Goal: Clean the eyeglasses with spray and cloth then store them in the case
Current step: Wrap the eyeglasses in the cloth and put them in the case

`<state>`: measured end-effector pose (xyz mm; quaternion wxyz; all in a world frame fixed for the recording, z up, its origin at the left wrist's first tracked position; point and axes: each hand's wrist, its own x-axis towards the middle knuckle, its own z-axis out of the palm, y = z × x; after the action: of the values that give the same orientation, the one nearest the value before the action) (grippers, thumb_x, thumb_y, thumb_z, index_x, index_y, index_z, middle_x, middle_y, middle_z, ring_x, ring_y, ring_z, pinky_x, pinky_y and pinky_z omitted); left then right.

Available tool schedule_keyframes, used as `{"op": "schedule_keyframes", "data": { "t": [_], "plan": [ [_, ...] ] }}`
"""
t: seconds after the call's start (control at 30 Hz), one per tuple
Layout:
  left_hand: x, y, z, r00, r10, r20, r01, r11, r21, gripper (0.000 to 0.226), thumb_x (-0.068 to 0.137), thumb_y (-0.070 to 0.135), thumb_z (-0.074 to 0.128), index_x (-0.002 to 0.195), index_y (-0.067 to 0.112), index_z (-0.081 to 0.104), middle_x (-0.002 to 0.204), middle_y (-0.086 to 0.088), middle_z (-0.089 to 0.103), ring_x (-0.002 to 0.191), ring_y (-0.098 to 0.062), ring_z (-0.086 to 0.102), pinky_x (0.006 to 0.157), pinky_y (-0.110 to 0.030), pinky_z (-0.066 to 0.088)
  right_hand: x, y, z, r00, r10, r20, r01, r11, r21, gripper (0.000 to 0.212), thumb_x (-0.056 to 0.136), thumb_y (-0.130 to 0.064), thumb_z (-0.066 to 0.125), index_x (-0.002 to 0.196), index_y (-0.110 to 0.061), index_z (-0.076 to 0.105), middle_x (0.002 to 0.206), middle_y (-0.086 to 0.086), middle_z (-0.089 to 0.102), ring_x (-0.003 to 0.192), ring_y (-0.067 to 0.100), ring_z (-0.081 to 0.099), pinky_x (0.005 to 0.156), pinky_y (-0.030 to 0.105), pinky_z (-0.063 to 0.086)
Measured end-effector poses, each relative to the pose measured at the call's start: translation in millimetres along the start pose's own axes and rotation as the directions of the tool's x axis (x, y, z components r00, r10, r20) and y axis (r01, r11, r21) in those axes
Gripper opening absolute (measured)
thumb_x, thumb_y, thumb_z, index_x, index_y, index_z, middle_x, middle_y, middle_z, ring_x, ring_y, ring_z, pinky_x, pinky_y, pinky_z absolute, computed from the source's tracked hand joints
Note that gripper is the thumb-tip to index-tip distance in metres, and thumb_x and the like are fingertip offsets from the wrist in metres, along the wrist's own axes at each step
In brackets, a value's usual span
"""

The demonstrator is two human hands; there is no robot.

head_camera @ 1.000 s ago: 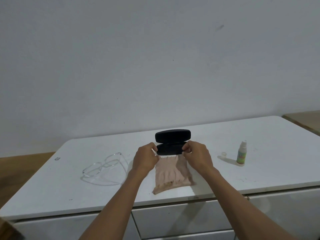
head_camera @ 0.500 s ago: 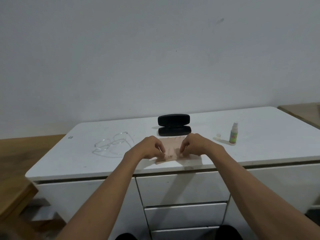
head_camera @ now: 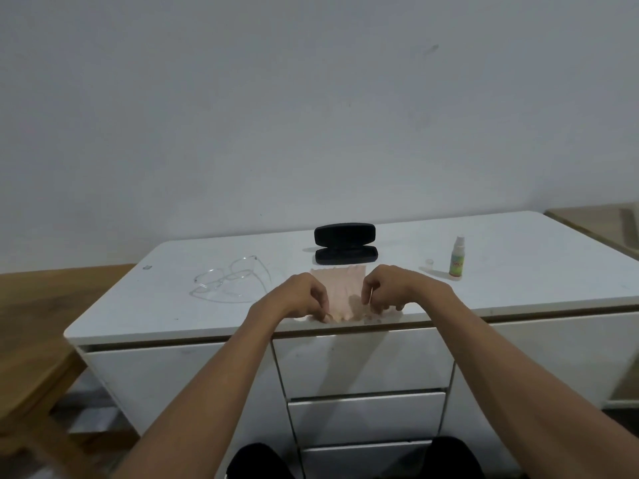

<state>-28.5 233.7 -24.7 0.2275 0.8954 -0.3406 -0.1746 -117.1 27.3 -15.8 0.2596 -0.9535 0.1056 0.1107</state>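
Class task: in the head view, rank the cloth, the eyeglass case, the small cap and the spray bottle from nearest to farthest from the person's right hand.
From the right hand:
1. Cloth, under its fingertips.
2. Eyeglass case, open, behind-left.
3. Small cap, to the right.
4. Spray bottle, just beyond the cap.

No text can be read anywhere; the spray bottle (head_camera: pixel 457 257) on the table (head_camera: pixel 518 257) carries a green and orange label with some printing, but it is too small and blurred to make out
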Motion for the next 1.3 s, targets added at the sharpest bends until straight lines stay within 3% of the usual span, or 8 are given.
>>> {"op": "schedule_keyframes", "data": {
  "t": [0.13, 0.27, 0.5, 0.67, 0.87, 1.07, 1.17, 1.3],
  "plan": [
    [-5.1, -3.5, -4.0, 0.999, -0.006, 0.036, 0.006, 1.000, 0.000, 0.020, 0.073, 0.031, 0.089, 0.071, 0.020, 0.073, 0.079, 0.003, 0.070, 0.075, -0.016, 0.061, 0.066, -0.027, 0.052, -3.2, -4.2, -2.5, 1.000, 0.006, 0.009, -0.007, 0.999, 0.035, 0.022, 0.077, -0.006, 0.062, 0.094, -0.011, 0.076, 0.082, 0.003, 0.073, 0.077, 0.018, 0.065, 0.058, 0.026, 0.052],
    [-11.6, -22.4, -16.5, 0.990, -0.015, -0.143, 0.011, 0.999, -0.030, 0.021, 0.078, 0.038, 0.085, 0.075, 0.021, 0.073, 0.082, 0.002, 0.072, 0.074, -0.014, 0.065, 0.065, -0.027, 0.048, 5.6, -12.0, 1.9, 0.987, -0.061, -0.151, 0.075, 0.994, 0.084, 0.018, 0.080, -0.006, 0.065, 0.090, -0.014, 0.076, 0.080, 0.000, 0.068, 0.072, 0.015, 0.062, 0.060, 0.025, 0.050],
    [-40.3, -92.9, -39.9, 0.815, -0.056, -0.576, 0.016, 0.997, -0.075, 0.016, 0.087, 0.013, 0.069, 0.092, 0.027, 0.074, 0.089, 0.009, 0.070, 0.084, -0.011, 0.059, 0.078, -0.029, 0.048, 51.1, -55.2, 40.2, 0.905, -0.251, -0.345, 0.296, 0.951, 0.085, 0.018, 0.087, -0.008, 0.069, 0.097, -0.020, 0.077, 0.088, -0.004, 0.071, 0.084, 0.013, 0.067, 0.072, 0.024, 0.051],
    [-58.6, -134.7, -45.8, 0.729, -0.154, -0.667, 0.213, 0.977, 0.007, 0.053, 0.076, -0.011, 0.051, 0.110, 0.021, 0.076, 0.118, -0.002, 0.065, 0.114, -0.027, 0.050, 0.089, -0.033, 0.046, 87.5, -89.0, 67.5, 0.876, -0.339, -0.343, 0.373, 0.927, 0.038, 0.028, 0.089, -0.007, 0.069, 0.112, -0.023, 0.073, 0.097, -0.007, 0.067, 0.080, 0.011, 0.058, 0.080, 0.033, 0.054],
    [-59.6, -167.7, -52.7, 0.727, -0.054, -0.684, 0.237, 0.956, 0.176, 0.043, 0.083, 0.000, 0.069, 0.116, 0.027, 0.076, 0.122, -0.005, 0.063, 0.113, -0.031, 0.053, 0.091, -0.038, 0.046, 118.3, -113.7, 75.7, 0.860, -0.400, -0.317, 0.391, 0.915, -0.095, 0.057, 0.088, -0.001, 0.060, 0.133, -0.035, 0.063, 0.114, -0.005, 0.066, 0.099, 0.015, 0.059, 0.082, 0.031, 0.048],
    [-47.1, -179.7, -51.1, 0.695, 0.053, -0.717, 0.181, 0.952, 0.247, 0.022, 0.082, 0.010, 0.080, 0.101, 0.020, 0.080, 0.110, -0.007, 0.067, 0.102, -0.033, 0.059, 0.083, -0.044, 0.052, 140.2, -114.7, 84.1, 0.847, -0.383, -0.369, 0.388, 0.919, -0.065, 0.040, 0.092, -0.007, 0.060, 0.124, -0.030, 0.070, 0.114, -0.004, 0.074, 0.104, 0.020, 0.064, 0.084, 0.034, 0.050],
    [-39.4, -185.0, -51.8, 0.609, 0.159, -0.777, 0.144, 0.941, 0.306, 0.013, 0.077, 0.006, 0.085, 0.085, 0.016, 0.081, 0.094, -0.007, 0.069, 0.087, -0.034, 0.063, 0.068, -0.043, 0.056, 146.3, -117.8, 83.6, 0.792, -0.414, -0.448, 0.442, 0.896, -0.047, 0.025, 0.094, -0.012, 0.067, 0.113, -0.024, 0.076, 0.113, -0.001, 0.075, 0.099, 0.022, 0.064, 0.088, 0.036, 0.048],
    [-31.1, -180.6, -60.2, 0.497, 0.184, -0.848, 0.124, 0.952, 0.279, 0.009, 0.086, 0.011, 0.078, 0.092, 0.016, 0.081, 0.090, -0.004, 0.072, 0.086, -0.030, 0.061, 0.066, -0.039, 0.052, 145.8, -119.9, 71.3, 0.711, -0.391, -0.584, 0.529, 0.845, 0.078, 0.018, 0.088, -0.003, 0.069, 0.096, -0.016, 0.079, 0.099, -0.002, 0.078, 0.079, 0.019, 0.069, 0.084, 0.037, 0.055]
  ]
}}
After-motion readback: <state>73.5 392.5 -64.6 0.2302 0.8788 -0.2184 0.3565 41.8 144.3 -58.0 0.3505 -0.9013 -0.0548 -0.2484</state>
